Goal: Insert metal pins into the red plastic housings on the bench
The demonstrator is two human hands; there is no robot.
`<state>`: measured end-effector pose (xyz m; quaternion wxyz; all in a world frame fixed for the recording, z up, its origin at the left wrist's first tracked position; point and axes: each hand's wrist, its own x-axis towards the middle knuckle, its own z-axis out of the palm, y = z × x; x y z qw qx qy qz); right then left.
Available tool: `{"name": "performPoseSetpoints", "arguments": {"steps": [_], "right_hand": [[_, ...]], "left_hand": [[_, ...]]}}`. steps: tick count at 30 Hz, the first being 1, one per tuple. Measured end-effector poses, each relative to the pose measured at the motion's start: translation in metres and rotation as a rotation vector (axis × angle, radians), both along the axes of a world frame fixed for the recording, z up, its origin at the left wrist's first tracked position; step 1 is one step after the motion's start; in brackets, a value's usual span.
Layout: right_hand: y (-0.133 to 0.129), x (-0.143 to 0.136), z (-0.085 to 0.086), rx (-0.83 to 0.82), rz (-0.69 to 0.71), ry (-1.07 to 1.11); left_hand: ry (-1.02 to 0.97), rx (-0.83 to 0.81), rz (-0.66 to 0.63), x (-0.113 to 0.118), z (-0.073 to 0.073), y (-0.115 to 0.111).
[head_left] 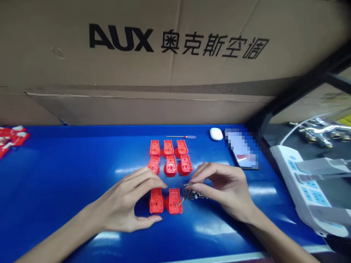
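My left hand (128, 199) is curved around the left side of a red plastic housing (156, 205) in the front row. Its thumb and fingers are spread apart, and I cannot tell whether they touch the part. Just right of that stands a second red housing (174, 204). My right hand (223, 184) pinches a small dark piece with light stripes (189, 193) between thumb and fingertips, at the right edge of the second housing. What exactly this piece is cannot be made out. Behind the hands, more red housings (170, 165) stand in two rows, one partly covered by my left fingers.
A screwdriver (182, 137) lies behind the housings. A white rounded case (216, 134) and a phone (242, 149) are at the back right. A white power strip (307, 190) borders the right side, red-and-white pieces (12, 138) the far left. A cardboard box (153, 73) walls off the back.
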<state>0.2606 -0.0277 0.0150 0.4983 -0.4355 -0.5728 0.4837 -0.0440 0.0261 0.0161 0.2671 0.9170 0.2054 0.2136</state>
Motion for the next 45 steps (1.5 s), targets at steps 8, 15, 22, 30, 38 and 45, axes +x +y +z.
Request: {"name": "performPoseSetpoints", "arguments": {"steps": [8,15,22,30,38,45], "right_hand": [[0.000,0.002,0.000,-0.001,0.016,-0.019],[0.001,0.004,-0.002,0.005,0.021,-0.024],[-0.001,0.006,-0.003,-0.005,0.024,-0.027],[0.000,0.005,-0.003,-0.004,0.024,-0.045],[0.000,0.005,-0.003,0.012,0.010,-0.059],[0.001,0.004,0.000,0.018,0.007,-0.035]], "left_hand": [[-0.124,0.137,0.188,-0.004,-0.004,0.013],[-0.017,0.151,0.356,-0.008,-0.021,0.024],[-0.036,0.159,0.311,-0.008,-0.027,0.021],[-0.076,0.209,0.349,-0.005,-0.042,0.017],[-0.113,0.269,0.389,0.000,-0.052,0.020],[-0.114,0.285,0.400,0.001,-0.052,0.024]]}}
